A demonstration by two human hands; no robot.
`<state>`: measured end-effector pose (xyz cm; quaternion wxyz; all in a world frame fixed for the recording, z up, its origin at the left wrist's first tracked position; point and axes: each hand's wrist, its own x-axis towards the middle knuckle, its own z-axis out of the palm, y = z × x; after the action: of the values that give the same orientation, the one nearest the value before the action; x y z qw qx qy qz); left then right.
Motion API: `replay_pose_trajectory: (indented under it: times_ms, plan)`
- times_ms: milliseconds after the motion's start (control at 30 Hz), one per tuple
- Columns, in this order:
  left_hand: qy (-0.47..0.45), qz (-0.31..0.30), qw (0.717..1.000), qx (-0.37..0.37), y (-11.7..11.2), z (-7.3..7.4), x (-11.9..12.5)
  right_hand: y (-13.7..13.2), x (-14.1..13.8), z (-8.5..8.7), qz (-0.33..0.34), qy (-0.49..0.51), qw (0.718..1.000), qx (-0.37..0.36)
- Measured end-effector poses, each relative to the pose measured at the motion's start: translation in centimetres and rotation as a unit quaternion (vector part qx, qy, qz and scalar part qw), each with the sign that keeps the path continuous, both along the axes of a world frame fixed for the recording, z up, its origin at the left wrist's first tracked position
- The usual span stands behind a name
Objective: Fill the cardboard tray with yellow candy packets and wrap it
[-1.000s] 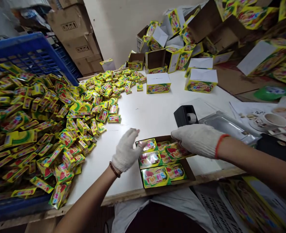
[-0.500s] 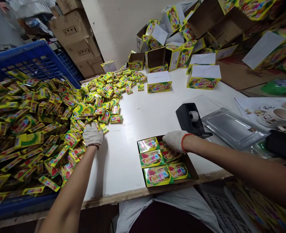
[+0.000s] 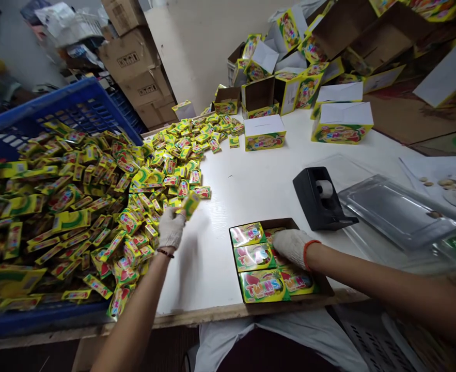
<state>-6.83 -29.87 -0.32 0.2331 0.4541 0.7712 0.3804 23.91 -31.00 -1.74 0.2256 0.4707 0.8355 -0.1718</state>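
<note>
My left hand (image 3: pixel 171 227), in a white glove, is closed on a small yellow candy packet (image 3: pixel 191 203) lifted just off the edge of the big packet pile (image 3: pixel 96 201). My right hand (image 3: pixel 292 247), also gloved, lies palm down with fingers flat on the packets inside a shallow brown cardboard tray (image 3: pixel 320 287) near the table's front edge. The tray holds several shiny yellow packets (image 3: pixel 262 284) laid flat in rows.
A blue crate (image 3: pixel 65 106) stands behind the pile at left. A black tape dispenser (image 3: pixel 318 201) and a clear plastic lid (image 3: pixel 398 212) lie right of the tray. Printed yellow cartons (image 3: pixel 264 133) and folded boxes crowd the far right. The white table (image 3: pixel 247 181) shows bare between pile and tray.
My left hand reached from the tray out to the pile, then came up with one packet. My right hand slid lower onto the packets in the tray.
</note>
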Motion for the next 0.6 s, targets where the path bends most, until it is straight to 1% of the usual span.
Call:
replay_pose_trajectory:
  times_ms: [33, 100, 167, 200, 233, 267, 300, 333, 367, 400, 467, 500, 533, 567, 600]
  plan:
    - [-0.058, -0.021, 0.998, 0.002, -0.7, 0.0, 1.3, 0.3, 0.1, 0.4, -0.002, 0.011, 1.0, 0.002]
    - [-0.157, -0.066, 0.985, 0.008, -2.2, 0.1, 3.9, 1.1, 0.6, 1.8, -0.008, 0.031, 0.999, 0.007]
    - [-0.23, -0.107, 0.967, 0.013, -3.4, 0.4, 6.4, 1.7, 1.2, 3.7, -0.017, 0.053, 0.998, 0.018]
    - [-0.256, -0.123, 0.959, 0.017, -3.9, 0.6, 7.5, 2.0, 1.5, 4.8, -0.034, 0.084, 0.995, 0.039]
    - [-0.272, -0.138, 0.952, 0.02, -4.3, 0.9, 8.5, 2.1, 1.8, 5.9, -0.06, 0.133, 0.987, 0.069]
    - [-0.288, -0.148, 0.946, 0.027, -4.6, 1.2, 9.4, 2.2, 2.1, 6.9, -0.093, 0.195, 0.971, 0.105]
    - [-0.309, -0.156, 0.938, 0.037, -4.8, 1.6, 10.3, 2.2, 2.4, 7.8, -0.129, 0.262, 0.947, 0.133]
    - [-0.341, -0.162, 0.925, 0.047, -4.9, 2.0, 11.2, 2.1, 2.7, 8.5, -0.166, 0.326, 0.92, 0.142]
    - [-0.388, -0.17, 0.904, 0.053, -5.0, 2.4, 12.0, 2.0, 3.0, 9.0, -0.193, 0.381, 0.896, 0.118]
    - [-0.448, -0.181, 0.874, 0.047, -5.0, 2.8, 12.7, 1.8, 3.3, 9.2, -0.205, 0.423, 0.88, 0.061]
    - [-0.575, -0.205, 0.792, -0.008, -5.0, 3.4, 14.0, 1.5, 3.8, 9.2, -0.193, 0.501, 0.84, -0.079]
    - [-0.622, -0.213, 0.751, -0.052, -5.0, 3.6, 14.5, 1.3, 4.1, 9.0, -0.175, 0.536, 0.817, -0.121]
    - [-0.654, -0.214, 0.719, -0.098, -5.0, 3.8, 15.0, 1.2, 4.3, 8.9, -0.155, 0.564, 0.802, -0.125]
    - [-0.67, -0.208, 0.699, -0.137, -5.0, 3.8, 15.4, 1.1, 4.5, 8.9, -0.134, 0.576, 0.801, -0.089]
    - [-0.673, -0.197, 0.694, -0.163, -4.9, 3.8, 15.6, 1.0, 4.6, 9.0, -0.11, 0.564, 0.818, -0.025]
